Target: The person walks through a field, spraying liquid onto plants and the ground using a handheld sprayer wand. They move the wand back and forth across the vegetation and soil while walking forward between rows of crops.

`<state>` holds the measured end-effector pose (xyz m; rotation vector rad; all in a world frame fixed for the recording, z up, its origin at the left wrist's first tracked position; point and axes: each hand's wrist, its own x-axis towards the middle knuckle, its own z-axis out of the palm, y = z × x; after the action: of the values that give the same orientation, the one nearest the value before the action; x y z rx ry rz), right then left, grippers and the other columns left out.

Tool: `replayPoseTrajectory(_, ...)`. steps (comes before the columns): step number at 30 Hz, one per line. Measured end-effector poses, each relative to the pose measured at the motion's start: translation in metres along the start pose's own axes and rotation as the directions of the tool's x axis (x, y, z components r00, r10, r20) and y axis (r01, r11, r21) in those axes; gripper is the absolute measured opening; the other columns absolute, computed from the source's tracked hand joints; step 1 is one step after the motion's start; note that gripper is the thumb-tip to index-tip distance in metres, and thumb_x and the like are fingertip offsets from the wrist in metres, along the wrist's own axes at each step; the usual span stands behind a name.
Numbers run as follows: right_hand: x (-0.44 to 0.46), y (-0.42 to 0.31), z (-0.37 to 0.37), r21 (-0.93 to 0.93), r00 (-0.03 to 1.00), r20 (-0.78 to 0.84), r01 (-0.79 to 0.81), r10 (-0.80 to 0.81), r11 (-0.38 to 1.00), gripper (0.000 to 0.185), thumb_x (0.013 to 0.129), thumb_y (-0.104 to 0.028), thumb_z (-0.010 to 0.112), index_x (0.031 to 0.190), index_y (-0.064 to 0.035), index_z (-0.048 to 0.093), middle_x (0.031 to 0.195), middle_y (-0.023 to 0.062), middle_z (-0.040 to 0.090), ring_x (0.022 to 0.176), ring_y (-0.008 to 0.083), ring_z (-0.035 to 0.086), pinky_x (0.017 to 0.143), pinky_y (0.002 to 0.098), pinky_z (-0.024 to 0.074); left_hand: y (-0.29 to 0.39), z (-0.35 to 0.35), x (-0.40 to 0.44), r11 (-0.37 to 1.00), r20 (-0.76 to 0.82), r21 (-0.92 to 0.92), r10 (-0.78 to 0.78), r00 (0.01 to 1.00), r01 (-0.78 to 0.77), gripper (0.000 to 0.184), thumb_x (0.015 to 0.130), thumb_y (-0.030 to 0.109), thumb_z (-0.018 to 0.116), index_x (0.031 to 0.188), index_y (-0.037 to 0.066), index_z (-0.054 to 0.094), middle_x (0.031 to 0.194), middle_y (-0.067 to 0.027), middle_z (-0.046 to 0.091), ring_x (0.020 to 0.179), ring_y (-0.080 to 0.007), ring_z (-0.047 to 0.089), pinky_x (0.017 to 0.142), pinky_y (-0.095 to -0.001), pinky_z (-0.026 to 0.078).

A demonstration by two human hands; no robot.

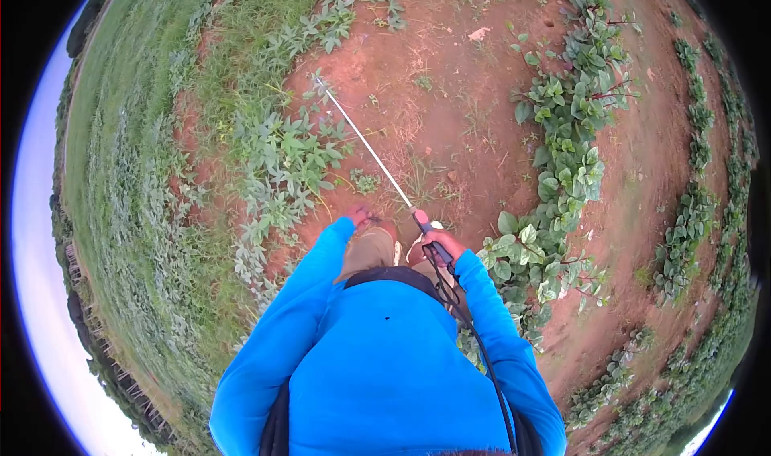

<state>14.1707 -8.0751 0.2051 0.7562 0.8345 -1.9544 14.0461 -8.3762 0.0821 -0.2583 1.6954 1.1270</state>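
My right hand is wrapped round the dark handle of a sprayer wand. The wand's thin, pale tube slants forward and left, its tip over bare soil beside leafy plants. From the handle a black hose loops back along my right arm and side. My left hand hangs in front of my left thigh, close to those plants, its fingers small in view and seemingly loose, with nothing clearly held. Below my hands, my shoes are partly hidden.
Reddish soil with scattered weeds forms a strip ahead. A row of broad-leaved, red-stemmed plants runs along my right, close to my right arm. More crop rows lie farther right. Dense grass and low plants cover the left.
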Motion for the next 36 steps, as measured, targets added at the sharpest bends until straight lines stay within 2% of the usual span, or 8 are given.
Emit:
replayPoseTrajectory(4, -0.023, -0.012, -0.012, 0.003, 0.984, -0.164, 0.068, -0.067, 0.998, 0.023, 0.07, -0.029, 0.059, 0.075, -0.0095, 0.048, 0.054, 0.001, 0.042, 0.035, 0.0107, 0.036, 0.03, 0.0256, 0.028, 0.008, -0.011, -0.003, 0.985, -0.068, 0.08, -0.148, 0.987, 0.153, 0.016, 0.083, 0.026, 0.052, 0.084, 0.01, 0.053, 0.063, -0.0002, 0.051, 0.047, -0.0105, 0.046, 0.038, -0.0252, 0.034)
replayPoseTrajectory(8, -0.05, -0.01, -0.028, 0.111, 0.92, -0.389, 0.097, -0.046, 0.989, 0.023, 0.07, -0.028, 0.058, 0.078, -0.0088, 0.049, 0.052, 0.0017, 0.042, 0.035, 0.0112, 0.038, 0.03, 0.0254, 0.0293, 0.013, -0.011, 0.007, 0.986, -0.152, 0.057, -0.146, 0.978, 0.156, 0.017, 0.079, 0.026, 0.052, 0.078, 0.009, 0.056, 0.059, -0.0018, 0.051, 0.043, -0.0131, 0.044, 0.038, -0.0295, 0.035)
replayPoseTrajectory(12, -0.065, -0.006, -0.057, 0.217, 0.846, -0.532, 0.117, 0.017, 0.969, 0.025, 0.07, -0.033, 0.057, 0.064, -0.0148, 0.041, 0.048, -0.0005, 0.039, 0.034, 0.0113, 0.035, 0.031, 0.0253, 0.027, 0.021, -0.019, 0.045, 0.978, -0.097, 0.034, -0.203, 0.974, 0.207, 0.018, 0.076, 0.025, 0.054, 0.08, 0.008, 0.057, 0.062, -0.0026, 0.053, 0.044, -0.0139, 0.046, 0.04, -0.0293, 0.037)
replayPoseTrajectory(18, -0.074, -0.086, -0.08, 0.322, 0.81, -0.562, 0.027, 0.168, 0.946, 0.028, 0.071, -0.035, 0.055, 0.059, -0.0186, 0.035, 0.044, -0.0031, 0.032, 0.031, 0.0114, 0.028, 0.031, 0.0254, 0.0241, 0.091, -0.018, 0.109, 0.993, -0.039, -0.019, -0.117, 0.992, 0.117, 0.017, 0.078, 0.025, 0.055, 0.083, 0.009, 0.056, 0.064, -0.0009, 0.052, 0.049, -0.0112, 0.045, 0.043, -0.0257, 0.036)
replayPoseTrajectory(22, -0.043, -0.165, -0.09, 0.146, 0.797, -0.593, -0.027, 0.109, 0.989, 0.027, 0.071, -0.036, 0.057, 0.063, -0.0157, 0.041, 0.046, -0.0009, 0.037, 0.033, 0.0122, 0.034, 0.031, 0.0259, 0.0275, 0.132, -0.03, 0.154, 0.959, 0.098, -0.281, 0.001, 0.995, 0.027, 0.015, 0.081, 0.026, 0.055, 0.087, 0.012, 0.056, 0.067, 0.0018, 0.05, 0.052, -0.0073, 0.041, 0.046, -0.0221, 0.034)
replayPoseTrajectory(26, 0.015, -0.268, -0.066, -0.173, 0.826, -0.564, -0.12, 0.002, 0.978, 0.03, 0.071, -0.038, 0.06, 0.07, -0.0089, 0.051, 0.054, 0.0034, 0.049, 0.037, 0.0134, 0.043, 0.033, 0.0271, 0.0315, 0.174, -0.052, 0.172, 0.954, 0.077, -0.285, -0.076, 0.994, 0.095, 0.018, 0.082, 0.027, 0.056, 0.091, 0.012, 0.055, 0.067, 0.0024, 0.05, 0.052, -0.0063, 0.041, 0.047, -0.0214, 0.034)
replayPoseTrajectory(32, 0.126, -0.357, 0.008, -0.507, 0.983, -0.18, -0.073, -0.022, 0.859, 0.033, 0.07, -0.037, 0.061, 0.086, -0.0088, 0.054, 0.058, 0.0013, 0.047, 0.041, 0.0101, 0.042, 0.034, 0.0256, 0.0302, 0.199, -0.098, 0.17, 0.983, -0.113, -0.186, -0.028, 0.993, 0.007, 0.02, 0.079, 0.022, 0.053, 0.094, 0.008, 0.057, 0.066, -0.0015, 0.053, 0.051, -0.0106, 0.046, 0.045, -0.0255, 0.038)
replayPoseTrajectory(36, 0.174, -0.358, 0.041, -0.645, 0.991, -0.079, 0.031, -0.107, 0.763, 0.036, 0.069, -0.039, 0.063, 0.085, -0.0071, 0.058, 0.062, 0.0019, 0.049, 0.049, 0.0107, 0.046, 0.041, 0.027, 0.0338, 0.204, -0.134, 0.164, 0.969, -0.104, -0.167, -0.2, 0.974, 0.182, 0.028, 0.08, 0.023, 0.054, 0.103, 0.008, 0.058, 0.066, -0.0023, 0.054, 0.048, -0.0113, 0.047, 0.042, -0.0272, 0.037)
